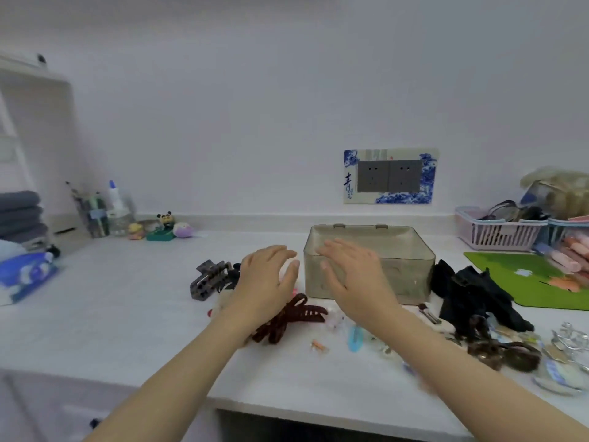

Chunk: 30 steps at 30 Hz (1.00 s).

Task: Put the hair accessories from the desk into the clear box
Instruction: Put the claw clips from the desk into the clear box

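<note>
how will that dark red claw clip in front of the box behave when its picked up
The dark red claw clip looks like rigid plastic, so it should probably keep its shape. Its open, slotted build suggests it is light. Its long teeth could snag the small clips lying beside it on the desk.

Clear box (pixel 398 250) mid-desk (pixel 95 314); claw clips (pixel 210 279) left; basket (pixel 497 231) right

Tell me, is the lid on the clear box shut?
Shut, it seems. The clear box has a flat lid lying across its top, hinges at the back edge. The right hand hovers open in front of it.
</note>
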Available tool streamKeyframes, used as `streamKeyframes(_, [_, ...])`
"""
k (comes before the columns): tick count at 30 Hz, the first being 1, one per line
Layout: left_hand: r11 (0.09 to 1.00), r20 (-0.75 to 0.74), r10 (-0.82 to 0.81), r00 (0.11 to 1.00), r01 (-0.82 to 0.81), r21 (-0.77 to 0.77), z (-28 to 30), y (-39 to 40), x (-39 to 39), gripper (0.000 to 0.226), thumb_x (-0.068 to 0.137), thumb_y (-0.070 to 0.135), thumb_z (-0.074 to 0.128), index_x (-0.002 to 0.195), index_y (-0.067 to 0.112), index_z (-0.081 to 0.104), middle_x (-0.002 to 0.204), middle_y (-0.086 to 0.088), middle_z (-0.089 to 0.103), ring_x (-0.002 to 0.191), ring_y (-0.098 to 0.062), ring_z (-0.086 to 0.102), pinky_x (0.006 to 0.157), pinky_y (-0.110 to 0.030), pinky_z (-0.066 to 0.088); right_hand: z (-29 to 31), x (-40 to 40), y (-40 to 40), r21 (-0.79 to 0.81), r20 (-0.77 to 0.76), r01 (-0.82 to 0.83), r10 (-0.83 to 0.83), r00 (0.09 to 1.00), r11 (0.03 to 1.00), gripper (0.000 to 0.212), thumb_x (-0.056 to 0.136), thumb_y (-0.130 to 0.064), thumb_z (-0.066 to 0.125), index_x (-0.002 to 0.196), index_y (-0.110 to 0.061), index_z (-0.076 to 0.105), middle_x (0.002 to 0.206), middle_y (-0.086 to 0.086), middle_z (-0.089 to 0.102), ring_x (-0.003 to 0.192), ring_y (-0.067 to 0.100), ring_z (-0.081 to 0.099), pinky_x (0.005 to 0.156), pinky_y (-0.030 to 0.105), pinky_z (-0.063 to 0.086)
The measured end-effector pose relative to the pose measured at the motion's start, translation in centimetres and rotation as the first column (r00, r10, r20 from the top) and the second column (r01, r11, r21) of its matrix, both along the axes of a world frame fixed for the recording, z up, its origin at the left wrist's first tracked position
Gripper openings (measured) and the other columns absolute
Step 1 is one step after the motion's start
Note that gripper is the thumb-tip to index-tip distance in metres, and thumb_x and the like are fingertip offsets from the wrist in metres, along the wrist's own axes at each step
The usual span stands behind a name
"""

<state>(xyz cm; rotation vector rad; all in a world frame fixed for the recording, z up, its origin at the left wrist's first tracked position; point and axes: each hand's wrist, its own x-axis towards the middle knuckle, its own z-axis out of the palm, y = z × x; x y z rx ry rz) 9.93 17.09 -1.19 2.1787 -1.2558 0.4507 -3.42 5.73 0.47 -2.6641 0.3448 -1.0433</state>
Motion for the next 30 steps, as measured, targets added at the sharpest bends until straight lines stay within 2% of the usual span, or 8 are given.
streamKeyframes(4, [0.987,-0.040,0.163,0.986,-0.162,0.016,-0.5,2.4,4.5,0.066,0.080,0.053,0.023,0.125,0.021,0.058,0.138,0.000,0.052,0.134,-0.016,0.039,0.110,-0.034,0.022,-1.9,4.6,1.6,0.033,-0.072,-0.113,0.115,0.991,0.993,0.050,0.087,-0.041,0.028,0.121,-0.021,0.060,0.125,0.000,0.063,0.124,0.018,0.051,0.104,0.039,0.038])
streamKeyframes(8, [0.937,-0.158,0.325,0.933,-0.294,0.189,-0.7,3.5,8.9,0.051,0.090,0.055,0.036,0.135,0.031,0.048,0.154,-0.001,0.031,0.144,-0.019,0.022,0.117,-0.046,0.014,-3.7,7.1,2.6,0.068,-0.163,-0.133,0.143,0.976,0.989,0.057,0.085,-0.050,0.020,0.127,-0.028,0.052,0.129,-0.002,0.057,0.127,0.019,0.046,0.103,0.036,0.034])
streamKeyframes(12, [0.915,-0.264,0.311,0.913,-0.212,0.344,-1.1,2.7,12.0,0.063,0.081,0.072,0.027,0.134,0.043,0.044,0.158,0.002,0.022,0.146,-0.026,0.011,0.117,-0.052,0.012,-4.8,7.5,2.9,0.074,-0.260,-0.141,0.156,0.953,0.987,0.051,0.088,-0.050,0.022,0.133,-0.039,0.043,0.139,-0.007,0.048,0.130,0.016,0.040,0.103,0.031,0.028])
streamKeyframes(16, [0.923,-0.326,0.251,0.911,-0.123,0.366,-1.8,1.4,12.9,0.042,0.070,0.074,0.016,0.085,0.066,0.055,0.123,0.008,0.057,0.136,-0.027,0.030,0.110,-0.050,0.023,-4.8,7.6,2.9,0.092,-0.245,-0.158,0.176,0.953,0.983,0.048,0.089,-0.047,0.023,0.127,-0.037,0.050,0.132,-0.011,0.054,0.122,0.017,0.047,0.100,0.030,0.034])
streamKeyframes(18, [0.938,-0.381,0.221,0.898,-0.089,0.334,-1.9,1.3,13.0,0.039,0.073,0.070,0.016,0.069,0.061,0.054,0.105,0.002,0.059,0.128,-0.030,0.037,0.107,-0.049,0.026,-4.6,7.4,2.7,0.101,-0.242,-0.153,0.174,0.955,0.983,0.039,0.095,-0.042,0.030,0.123,-0.035,0.055,0.130,-0.011,0.056,0.120,0.018,0.049,0.097,0.029,0.036])
streamKeyframes(23, [0.953,-0.413,0.193,0.890,-0.070,0.293,-1.9,2.0,11.5,0.047,0.073,0.058,0.016,0.072,0.042,0.059,0.075,0.016,0.047,0.119,-0.031,0.039,0.106,-0.045,0.031,-4.6,5.9,2.1,0.086,-0.269,-0.080,0.101,0.958,0.993,0.030,0.095,-0.033,0.035,0.097,-0.023,0.063,0.106,-0.005,0.064,0.102,0.024,0.057,0.084,0.035,0.044])
streamKeyframes(26, [0.959,-0.453,0.190,0.871,-0.067,0.274,-2.2,2.3,10.3,0.042,0.076,0.056,0.015,0.070,0.045,0.055,0.079,0.013,0.043,0.126,-0.035,0.033,0.108,-0.047,0.028,-4.5,4.9,1.9,0.068,-0.301,-0.025,0.044,0.953,0.997,0.034,0.093,-0.036,0.035,0.085,-0.018,0.062,0.087,0.001,0.067,0.086,0.026,0.058,0.072,0.036,0.047])
streamKeyframes(30, [0.962,-0.514,0.207,0.832,-0.078,0.261,-2.3,2.4,8.9,0.044,0.073,0.054,0.007,0.072,0.043,0.050,0.081,0.008,0.042,0.125,-0.038,0.034,0.107,-0.048,0.028,-3.8,4.0,1.5,0.104,-0.341,-0.007,0.042,0.939,0.995,0.036,0.094,-0.039,0.037,0.088,-0.016,0.065,0.087,0.006,0.069,0.085,0.028,0.057,0.072,0.036,0.047])
